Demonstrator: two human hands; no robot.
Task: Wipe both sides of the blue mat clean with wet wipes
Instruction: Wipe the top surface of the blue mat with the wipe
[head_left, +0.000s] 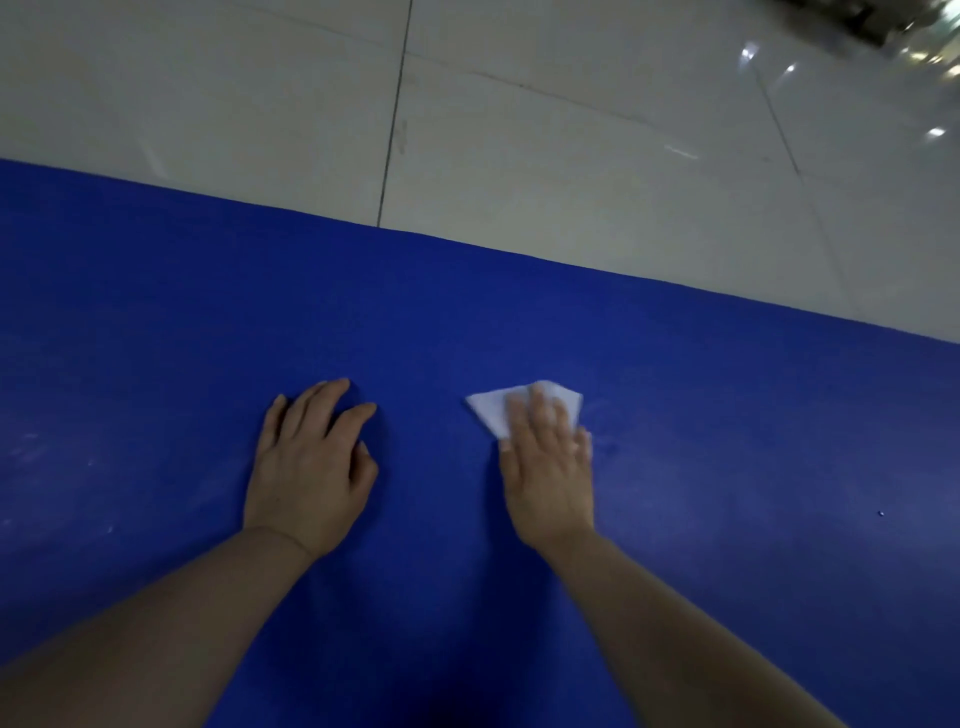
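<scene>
The blue mat (208, 322) lies flat on the floor and fills the lower part of the head view. A white wet wipe (491, 410) lies on the mat at the centre right. My right hand (550, 467) presses flat on the wipe with straight fingers, covering much of it; the hand looks blurred. My left hand (311, 467) rests palm down on the mat to the left of the wipe, fingers spread and slightly bent, holding nothing.
Pale floor tiles (519, 130) with dark grout lines run beyond the mat's far edge. A dark blurred object (872, 15) sits at the top right corner. Faint whitish smudges mark the mat at the left (31, 447).
</scene>
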